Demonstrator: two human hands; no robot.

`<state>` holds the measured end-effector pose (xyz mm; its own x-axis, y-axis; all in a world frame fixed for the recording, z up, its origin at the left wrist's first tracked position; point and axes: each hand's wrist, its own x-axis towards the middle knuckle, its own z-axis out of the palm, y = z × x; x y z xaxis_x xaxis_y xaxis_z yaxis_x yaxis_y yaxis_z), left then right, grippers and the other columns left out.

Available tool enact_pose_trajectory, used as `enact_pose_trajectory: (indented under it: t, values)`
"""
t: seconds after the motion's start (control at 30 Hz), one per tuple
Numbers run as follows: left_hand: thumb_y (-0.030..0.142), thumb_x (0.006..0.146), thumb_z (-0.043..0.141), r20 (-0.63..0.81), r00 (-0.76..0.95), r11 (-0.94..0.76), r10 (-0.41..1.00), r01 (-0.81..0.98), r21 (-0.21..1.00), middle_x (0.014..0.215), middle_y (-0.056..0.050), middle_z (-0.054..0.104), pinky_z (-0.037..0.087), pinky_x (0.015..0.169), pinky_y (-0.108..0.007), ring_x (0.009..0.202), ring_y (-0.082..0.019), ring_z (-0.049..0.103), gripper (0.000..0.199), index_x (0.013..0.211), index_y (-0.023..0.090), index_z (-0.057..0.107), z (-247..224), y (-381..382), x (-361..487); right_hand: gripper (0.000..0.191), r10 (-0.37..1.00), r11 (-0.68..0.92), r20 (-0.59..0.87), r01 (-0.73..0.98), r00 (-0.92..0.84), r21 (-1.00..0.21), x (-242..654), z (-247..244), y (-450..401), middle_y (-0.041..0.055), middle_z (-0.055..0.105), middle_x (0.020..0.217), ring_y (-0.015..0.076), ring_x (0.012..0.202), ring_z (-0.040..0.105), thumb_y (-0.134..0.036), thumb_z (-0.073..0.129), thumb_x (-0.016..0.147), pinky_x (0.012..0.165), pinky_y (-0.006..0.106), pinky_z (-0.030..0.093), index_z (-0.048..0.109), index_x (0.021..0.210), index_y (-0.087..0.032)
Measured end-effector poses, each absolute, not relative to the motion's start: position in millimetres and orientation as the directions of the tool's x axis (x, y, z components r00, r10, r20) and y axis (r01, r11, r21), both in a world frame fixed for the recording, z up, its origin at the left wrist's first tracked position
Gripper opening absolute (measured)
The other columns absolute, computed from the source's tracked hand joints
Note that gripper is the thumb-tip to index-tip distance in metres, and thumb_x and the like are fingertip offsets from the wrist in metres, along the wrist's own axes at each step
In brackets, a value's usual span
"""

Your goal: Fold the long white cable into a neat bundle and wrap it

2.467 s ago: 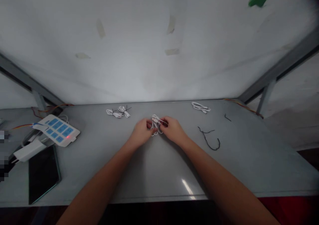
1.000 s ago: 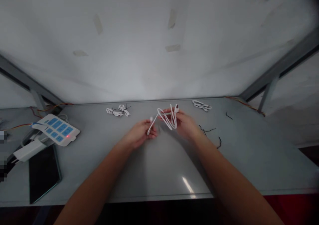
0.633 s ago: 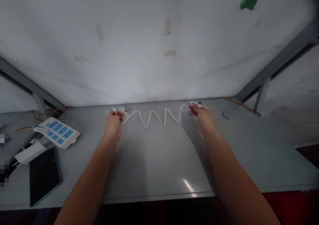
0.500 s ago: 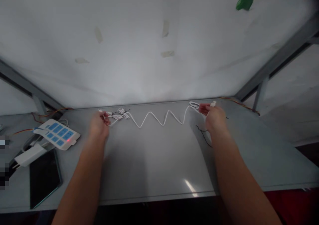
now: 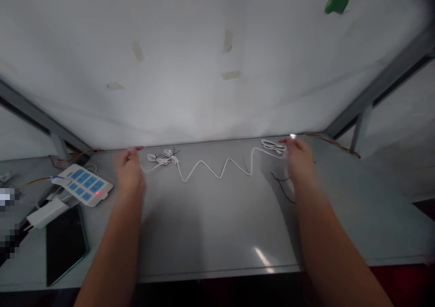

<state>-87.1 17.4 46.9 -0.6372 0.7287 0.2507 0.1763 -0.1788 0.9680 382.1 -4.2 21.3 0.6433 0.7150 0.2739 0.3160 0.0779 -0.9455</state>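
Observation:
A white cable [image 5: 201,162] lies in a zigzag on the grey table between my hands. Two small coils [image 5: 157,159] of white cable, bound with dark ties, rest close to my left hand [image 5: 130,168], which is closed around the cable's left end and slightly blurred. Over on the other side, my right hand [image 5: 299,159] is closed on the right end; a white connector [image 5: 292,136] pokes out above its fingers. A loose white loop of cable [image 5: 272,145] sits just left of that hand. Thin black ties [image 5: 281,189] lie on the tabletop beside my right wrist.
On the left are a power strip [image 5: 82,183] with blue sockets and a red light, a white plug adapter [image 5: 47,211] and a dark tablet [image 5: 66,246]. Behind the table [image 5: 217,225] rises a pale wall [image 5: 190,107]; metal frame bars [image 5: 365,125] flank both sides.
My left hand has moved slightly left, away from the coils, and the fingers of my right hand have closed in more. The loop by my right hand shows more fully. The view has shifted a little.

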Motion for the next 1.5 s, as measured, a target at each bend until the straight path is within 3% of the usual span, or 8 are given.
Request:
enact_pose_trajectory:
  t: [0.1, 0.2, 0.3, 0.67, 0.87, 1.07, 1.4, 1.5]
  values:
    - [0.04, 0.093, 0.061, 0.405, -0.336, -0.273, 0.85, 0.375, 0.886, 0.091, -0.003, 0.069, 0.045, 0.08, -0.03, 0.085, -0.019, 0.058, 0.025, 0.09, 0.02, 0.075, 40.3, 5.5, -46.4, 0.026, 0.846, 0.217, 0.432, 0.538, 0.312, -0.815, 342.4, 23.7, -8.4, 0.0062, 0.06, 0.087, 0.0204, 0.079, 0.056, -0.043, 0.059, 0.091, 0.073, 0.033, 0.044, 0.074, 0.084, -0.023]
    - [0.042, 0.091, 0.064, 0.435, -0.108, -0.346, 0.894, 0.451, 0.823, 0.095, -0.006, 0.07, 0.046, 0.079, -0.03, 0.087, -0.02, 0.059, 0.026, 0.086, 0.02, 0.078, 35.1, -8.1, -16.4, 0.026, 0.913, 0.293, 0.4, 0.552, 0.08, -0.78, 307.2, 25.2, -15.1, 0.007, 0.063, 0.088, 0.0201, 0.076, 0.057, -0.039, 0.059, 0.091, 0.071, 0.033, 0.045, 0.079, 0.093, -0.022]
    - [0.037, 0.089, 0.067, 0.397, -0.021, -0.344, 0.918, 0.46, 0.818, 0.088, -0.004, 0.066, 0.046, 0.074, -0.029, 0.077, -0.017, 0.058, 0.021, 0.09, 0.021, 0.08, 28.2, -13.9, -2.6, 0.024, 0.938, 0.31, 0.344, 0.534, -0.038, -0.786, 285.1, 23.7, -22.5, 0.007, 0.067, 0.091, 0.0199, 0.078, 0.059, -0.037, 0.061, 0.091, 0.073, 0.033, 0.046, 0.079, 0.097, -0.022]
    - [0.037, 0.082, 0.077, 0.318, 0.001, -0.3, 0.948, 0.332, 0.894, 0.089, -0.005, 0.073, 0.051, 0.075, -0.03, 0.08, -0.019, 0.065, 0.017, 0.088, 0.022, 0.079, 14.5, -14.7, 8.1, 0.017, 0.954, 0.287, 0.294, 0.492, -0.064, -0.822, 264.7, 22.7, -32.6, 0.0058, 0.069, 0.088, 0.0207, 0.08, 0.063, -0.032, 0.064, 0.089, 0.075, 0.035, 0.049, 0.077, 0.093, -0.022]
    - [0.032, 0.087, 0.074, 0.371, 0.179, -0.411, 0.911, 0.314, 0.856, 0.093, -0.005, 0.072, 0.053, 0.081, -0.031, 0.088, -0.02, 0.066, 0.01, 0.09, 0.025, 0.08, 23.8, -31.9, 24.5, 0.016, 0.928, 0.368, 0.308, 0.384, -0.211, -0.847, 246.8, 32.1, -45.0, 0.0046, 0.07, 0.09, 0.0201, 0.083, 0.065, -0.026, 0.066, 0.088, 0.075, 0.033, 0.049, 0.08, 0.095, -0.025]
    - [0.027, 0.089, 0.072, 0.377, 0.269, -0.448, 0.886, 0.296, 0.844, 0.095, -0.005, 0.074, 0.051, 0.082, -0.03, 0.09, -0.019, 0.067, 0.011, 0.095, 0.026, 0.081, 29.5, -38.2, 30.5, 0.017, 0.91, 0.399, 0.336, 0.293, -0.241, -0.869, 243.4, 30.9, -47.0, 0.0044, 0.071, 0.094, 0.0197, 0.089, 0.067, -0.023, 0.067, 0.088, 0.082, 0.035, 0.051, 0.08, 0.099, -0.026]
    - [0.026, 0.088, 0.071, 0.372, 0.28, -0.447, 0.885, 0.288, 0.847, 0.094, -0.006, 0.074, 0.052, 0.08, -0.029, 0.088, -0.018, 0.067, 0.01, 0.092, 0.022, 0.079, 24.6, -36.2, 32.3, 0.014, 0.895, 0.437, 0.387, 0.254, -0.223, -0.863, 243.3, 26.2, -44.3, 0.0047, 0.071, 0.092, 0.0189, 0.086, 0.067, -0.027, 0.07, 0.088, 0.078, 0.033, 0.052, 0.079, 0.098, -0.025]
    - [0.034, 0.089, 0.07, 0.368, 0.17, -0.403, 0.914, 0.288, 0.869, 0.098, -0.006, 0.074, 0.052, 0.082, -0.029, 0.09, -0.019, 0.067, 0.017, 0.095, 0.021, 0.078, 27.1, -31.2, 23.8, 0.015, 0.922, 0.386, 0.362, 0.292, -0.134, -0.875, 250.4, 27.5, -40.5, 0.0052, 0.071, 0.09, 0.019, 0.083, 0.066, -0.032, 0.071, 0.085, 0.075, 0.033, 0.051, 0.079, 0.094, -0.023]
